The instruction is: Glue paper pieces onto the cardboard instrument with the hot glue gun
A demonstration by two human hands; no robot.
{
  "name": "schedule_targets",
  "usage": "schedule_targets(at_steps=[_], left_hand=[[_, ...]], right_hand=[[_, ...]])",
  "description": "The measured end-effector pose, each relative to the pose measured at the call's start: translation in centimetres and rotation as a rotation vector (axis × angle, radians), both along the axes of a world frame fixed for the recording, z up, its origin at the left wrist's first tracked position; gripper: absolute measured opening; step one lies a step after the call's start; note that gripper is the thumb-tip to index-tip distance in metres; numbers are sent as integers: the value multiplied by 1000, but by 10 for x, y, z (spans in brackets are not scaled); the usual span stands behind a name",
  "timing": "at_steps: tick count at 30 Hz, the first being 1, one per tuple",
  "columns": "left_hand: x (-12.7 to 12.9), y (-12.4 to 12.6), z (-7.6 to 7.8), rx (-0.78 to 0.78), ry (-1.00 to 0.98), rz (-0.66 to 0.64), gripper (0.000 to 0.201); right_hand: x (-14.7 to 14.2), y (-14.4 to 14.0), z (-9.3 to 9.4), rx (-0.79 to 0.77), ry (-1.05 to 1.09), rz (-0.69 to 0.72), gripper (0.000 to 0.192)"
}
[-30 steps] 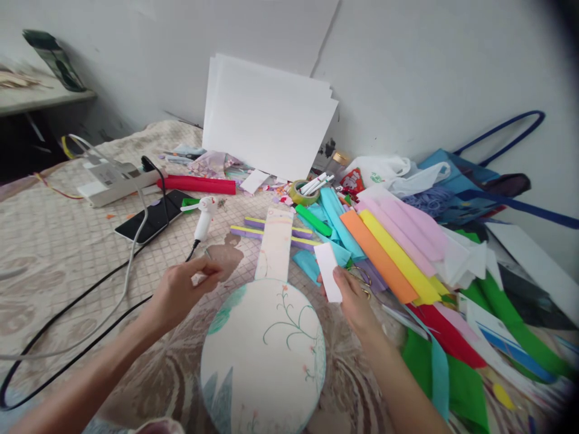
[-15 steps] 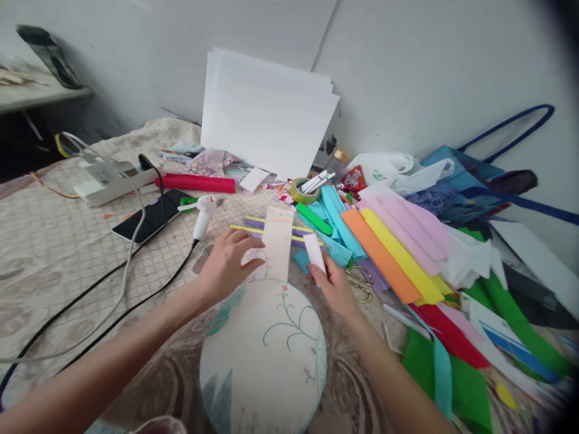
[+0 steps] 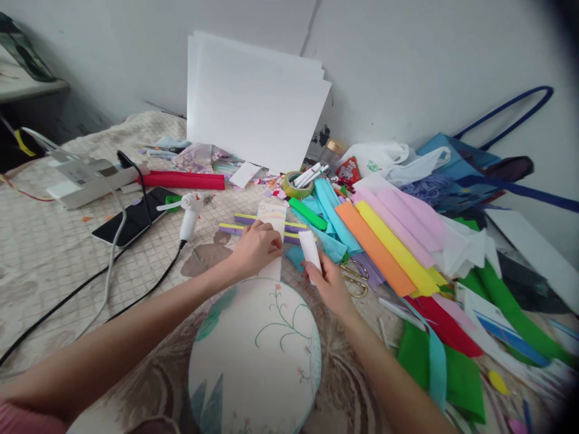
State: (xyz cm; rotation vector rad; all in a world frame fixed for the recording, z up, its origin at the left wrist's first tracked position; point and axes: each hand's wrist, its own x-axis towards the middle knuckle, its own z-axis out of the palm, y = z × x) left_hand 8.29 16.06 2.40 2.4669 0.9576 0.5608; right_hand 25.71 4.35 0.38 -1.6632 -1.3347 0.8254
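My right hand [image 3: 329, 278] holds a small white strip [image 3: 309, 248], which looks like paper or card, pinched between thumb and fingers and pointing away from me. My left hand [image 3: 257, 248] is closed, with its fingers curled in over a long pale card strip [image 3: 272, 212]; whatever the fingertips may hold is hidden. That strip lies across purple-and-yellow strips [image 3: 231, 229] on the table. Its near end meets the top of a round white disc [image 3: 253, 355] with drawn green vines and orange flowers. A white glue gun [image 3: 190, 217] stands left of my left hand.
Gold-handled scissors [image 3: 356, 278] lie right of my right hand, beside orange paper [image 3: 373, 247] and yellow paper [image 3: 398, 250]. A tape roll [image 3: 294, 188] holds white sticks. Cables run from a power strip [image 3: 88, 181] past a phone [image 3: 131, 217]. White boards [image 3: 256, 96] lean on the wall.
My left hand has moved right over the pale card strip, and its fingers have curled closed. My right hand still holds the white strip. The view has shifted slightly.
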Motion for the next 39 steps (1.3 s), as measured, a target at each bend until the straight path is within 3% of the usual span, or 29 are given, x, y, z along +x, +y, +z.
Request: schedule_targets(at_steps=[5,9,18,25,29,34,37,39], left_hand=[[4,-1,-2,-28,-37,7,12],[-3,0,5,-101,-121,61,9],[-58,2,27,-300,-385,273,15],[-118,-9,0,-217,-172,387,21],[-132,-20,-11,-189,24,461,28],[-134,-27,-5,-151,-89,480,26],[-137,-27,4,-207,-71,619,25],[-140,-23,6,-162,-71,713,31]], right_hand=[[1,0,-2,4,11,9,28],[1,0,-5,1,10,2,28],[-2,-2,1,-20,28,-22,27],[-1,-2,0,9,139,-31,23],[-1,-3,-1,22,175,-43,27],[-1,-4,0,19,169,-46,31],[-1,-5,0,21,168,-43,31],[-1,-5,-1,14,167,-43,31]])
